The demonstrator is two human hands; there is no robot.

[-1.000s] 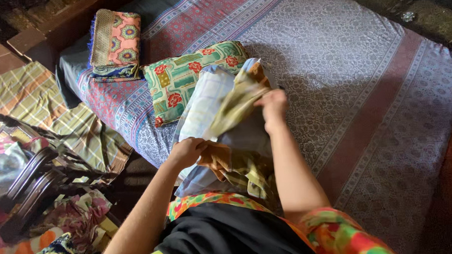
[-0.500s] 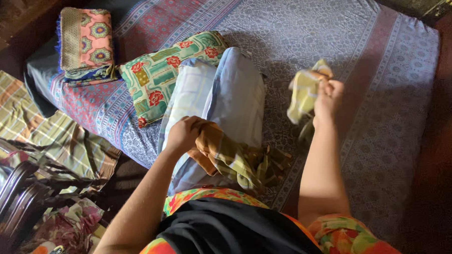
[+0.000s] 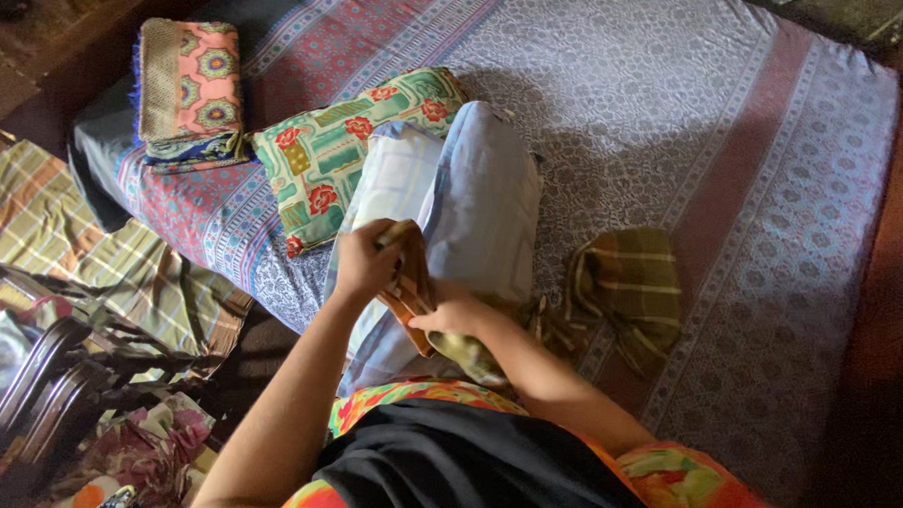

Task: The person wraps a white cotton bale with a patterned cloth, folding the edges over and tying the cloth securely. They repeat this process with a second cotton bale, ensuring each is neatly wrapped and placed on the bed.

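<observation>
- Your left hand [image 3: 365, 262] is gripping the orange edge of a checked cloth [image 3: 418, 285], with the fingers curled shut around a bunched fold of it.
- Your right hand [image 3: 454, 312] is sitting just below and to the right of the left fingers, pinching the same orange edge where the cloth hangs down.
- Between the two hands the orange band is running as a short, nearly upright strip; both sets of fingers are touching it.
- The rest of the cloth, olive green with pale stripes [image 3: 623, 288], is trailing off to the right of your right fingers and lying crumpled on the bed [image 3: 728, 154].
- Directly behind your fingers a pale blue pillow [image 3: 480, 203] is lying on the bed, with the held cloth resting against its front.
- Up and to the left of your left fingers, a green pillow with red flowers [image 3: 353, 152] is touching the blue one.
- Farther up and left, well apart from both hands, a folded pink patterned blanket [image 3: 191, 93] is lying at the corner of the bed.
- To the left of your left arm, a checked sheet [image 3: 91, 257] is spreading over the floor beside dark wooden furniture [image 3: 36, 389].
</observation>
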